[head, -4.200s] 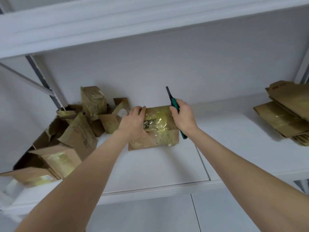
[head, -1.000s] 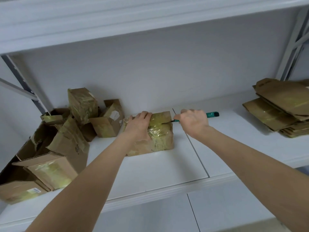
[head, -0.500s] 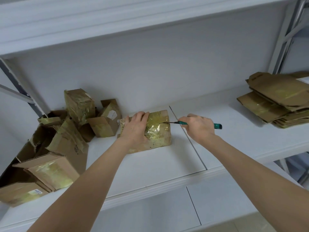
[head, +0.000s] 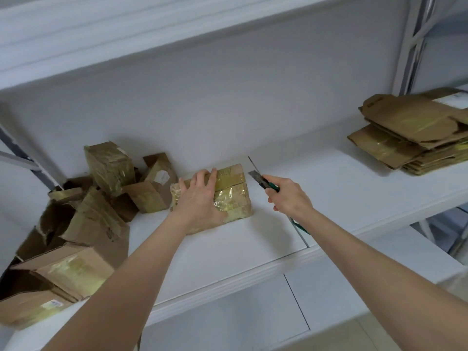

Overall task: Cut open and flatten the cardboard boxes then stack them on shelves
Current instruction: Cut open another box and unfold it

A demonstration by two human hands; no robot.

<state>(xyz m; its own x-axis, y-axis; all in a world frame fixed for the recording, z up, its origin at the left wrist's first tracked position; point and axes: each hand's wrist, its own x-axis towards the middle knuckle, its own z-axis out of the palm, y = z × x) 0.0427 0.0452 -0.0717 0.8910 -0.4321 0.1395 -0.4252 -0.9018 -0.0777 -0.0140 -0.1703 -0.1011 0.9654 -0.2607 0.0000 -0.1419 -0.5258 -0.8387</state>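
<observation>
Box: a small brown box (head: 231, 191) lies flat on the white shelf (head: 228, 249), near the middle, close to the wall (head: 228, 110)
Box surface: wrapped in glossy yellowish tape (head: 228, 202); a seam runs across the top to the right edge
Left hand: the left hand (head: 200, 198) lies palm down on the box's top left part, fingers straight and spread, pressing it to the shelf, tips reaching the far edge
Right hand: the right hand (head: 288, 196) is just right of the box, fingers curled round the handle of a knife (head: 256, 176)
Knife: green handle, grey blade out, pointing up and left toward the box's far right corner; the tip is just beside that corner, and I cannot tell whether it touches
Left of the box: a loose pile (head: 101, 219) of brown boxes, some open, some taped, some tipped over, running to the shelf's left end
Right end of shelf: a stack (head: 410, 138) of flattened cardboard, well apart from the box
Above: the white underside of the upper shelf (head: 126, 34)
</observation>
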